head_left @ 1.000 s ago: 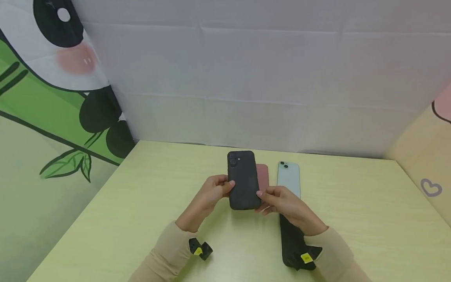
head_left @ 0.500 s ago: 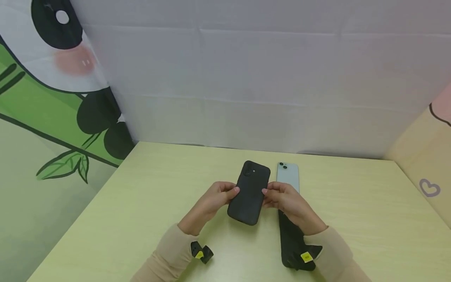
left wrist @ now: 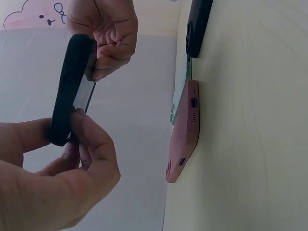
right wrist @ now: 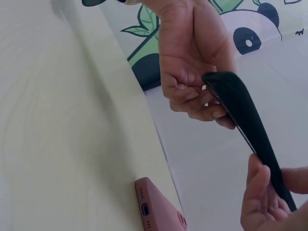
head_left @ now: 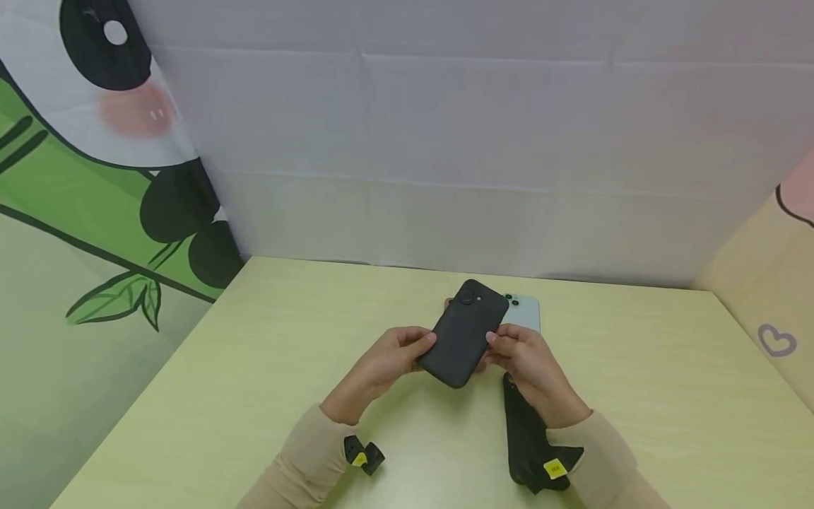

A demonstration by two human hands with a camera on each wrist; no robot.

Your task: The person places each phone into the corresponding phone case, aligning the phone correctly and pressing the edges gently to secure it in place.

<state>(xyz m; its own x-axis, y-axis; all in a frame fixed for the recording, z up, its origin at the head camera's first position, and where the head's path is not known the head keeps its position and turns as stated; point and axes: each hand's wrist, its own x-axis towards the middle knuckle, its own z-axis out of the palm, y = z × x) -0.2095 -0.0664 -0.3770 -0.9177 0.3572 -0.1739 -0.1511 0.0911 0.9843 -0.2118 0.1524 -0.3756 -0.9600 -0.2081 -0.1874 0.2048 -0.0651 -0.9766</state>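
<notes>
Both hands hold the dark phone (head_left: pixel 466 336) up above the tabletop (head_left: pixel 172 417), its camera side turned toward the person and its top leaning to the person's right. The left hand (head_left: pixel 394 357) has its grip closed on the phone's left edge, thumb on the back and fingers bent behind (the left wrist view shows them plainly). The right hand (head_left: pixel 524 364) pinches the right edge, with its grip closed as well, the thumb near the middle of that side.

Beneath and behind the held phone, a pink phone (right wrist: pixel 161 209) lies on the tabletop; from the head only a sliver shows. To its right is a pale green phone (head_left: pixel 526 314), camera end away from the person and partly covered by the right hand. Nearer the person, another black phone (head_left: pixel 524 428) lies under the right wrist; whether it touches the pale one cannot be told from the head view.

Beige sleeves (head_left: pixel 299 449) reach the wrists, each bearing a small black device (head_left: pixel 364 454) with a yellow tag. A pale wall (head_left: pixel 445 127) stands behind, with a panda drawing (head_left: pixel 70 78) at left (bamboo and leaves included).
</notes>
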